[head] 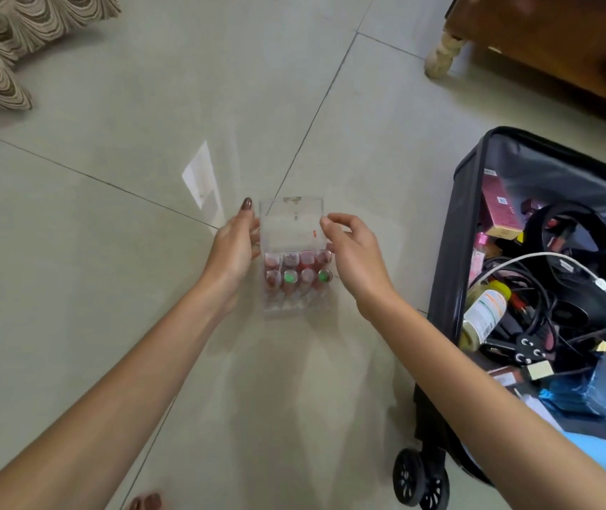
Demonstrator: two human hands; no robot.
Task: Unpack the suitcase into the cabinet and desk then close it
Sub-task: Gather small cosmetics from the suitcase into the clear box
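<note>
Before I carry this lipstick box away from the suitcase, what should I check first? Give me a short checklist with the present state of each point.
1. Both hands on the clear organizer: ok. The left hand holds its left side, and the right hand pinches its right edge.
2. Lipsticks seated in their slots: ok, two rows.
3. Organizer lifted off the floor: cannot tell.
4. Suitcase emptied: not ok. Cables, a bottle and a pink box remain inside.
5. Free way to the desk or cabinet: cannot tell, as neither is clearly in view.
</note>
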